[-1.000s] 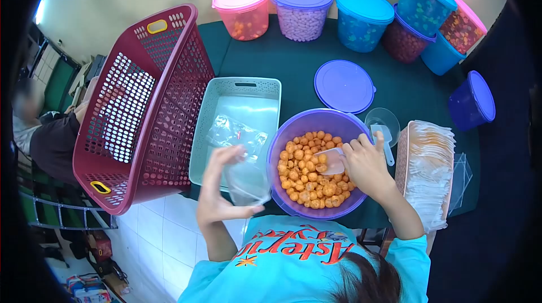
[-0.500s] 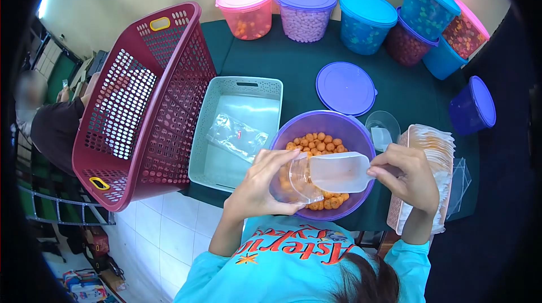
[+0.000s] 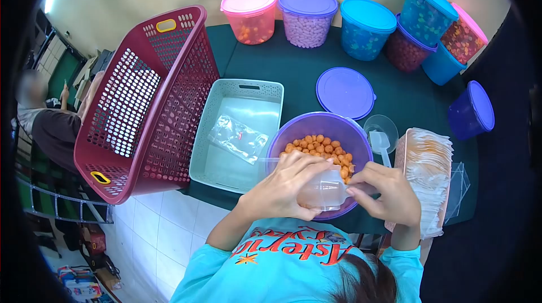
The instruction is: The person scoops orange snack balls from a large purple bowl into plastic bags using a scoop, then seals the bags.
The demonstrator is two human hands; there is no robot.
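Observation:
Over the purple tub (image 3: 347, 124) of round orange snack balls (image 3: 319, 146), my left hand (image 3: 285, 184) is closed around a clear plastic bag (image 3: 266, 164). A translucent scoop (image 3: 330, 188) lies sideways with its mouth toward that hand, seemingly inside the bag; the overlap is partly hidden by my fingers. My right hand (image 3: 389, 193) pinches the scoop's handle end. What the scoop and bag contain is hard to make out. Beyond my right hand, a small white spoon (image 3: 379, 142) rests in a clear round bowl (image 3: 389, 125).
Left of the tub stands a pale green basket (image 3: 210, 134) with a flat clear packet (image 3: 240, 136), beside a tall maroon basket (image 3: 169, 100). A purple lid (image 3: 345, 91) lies behind. At right is a pink basket (image 3: 400, 153) of packets. Several lidded tubs (image 3: 307, 18) line the wall.
My left hand has turned over and slid right along the scoop, covering more of it. My right hand has moved slightly left and down, with the scoop deeper toward the left hand.

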